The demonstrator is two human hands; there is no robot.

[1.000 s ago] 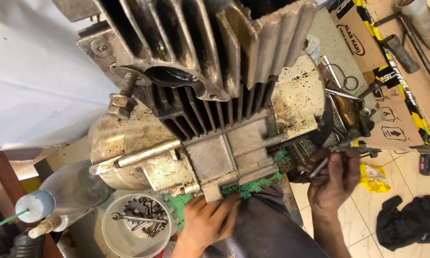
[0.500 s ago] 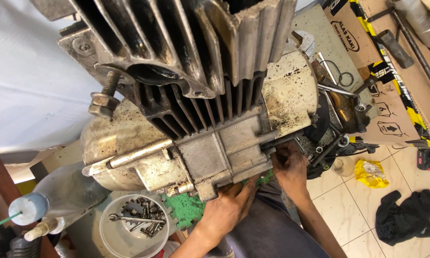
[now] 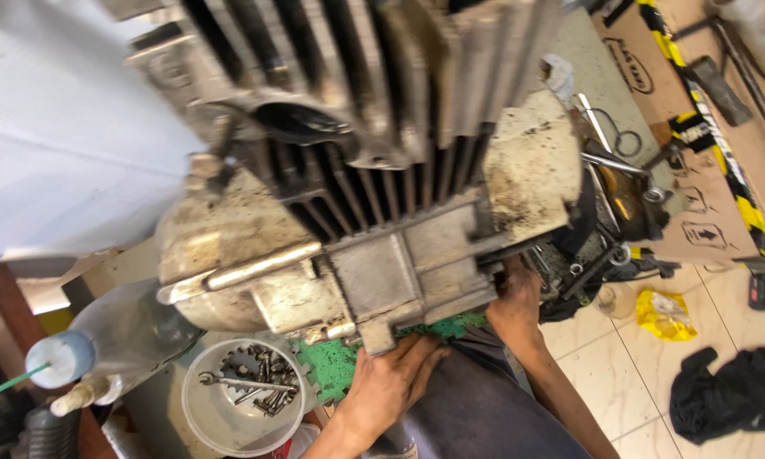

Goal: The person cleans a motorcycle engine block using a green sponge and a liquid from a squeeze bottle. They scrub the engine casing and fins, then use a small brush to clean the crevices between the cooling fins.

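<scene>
A dirty finned motorcycle engine point(image 3: 374, 212) fills the middle of the head view, tilted up off a green mat point(image 3: 331, 365). My left hand point(image 3: 391, 382) presses flat under the engine's lower casing, fingers spread against it. My right hand point(image 3: 514, 302) grips the engine's lower right edge, fingers tucked beneath the casing and partly hidden. Neither hand holds a tool.
A clear plastic tub point(image 3: 238, 395) of bolts, gears and a wrench sits at lower left, beside a squeeze bottle point(image 3: 102, 340). Loose tools point(image 3: 620, 212) lie right of the engine on cardboard point(image 3: 697, 195). A black rag point(image 3: 726, 395) and a yellow packet point(image 3: 664, 313) lie on the tiled floor.
My right hand put down the tool it held and moved left onto the engine's lower right edge. The engine now looms closer and more tilted in view.
</scene>
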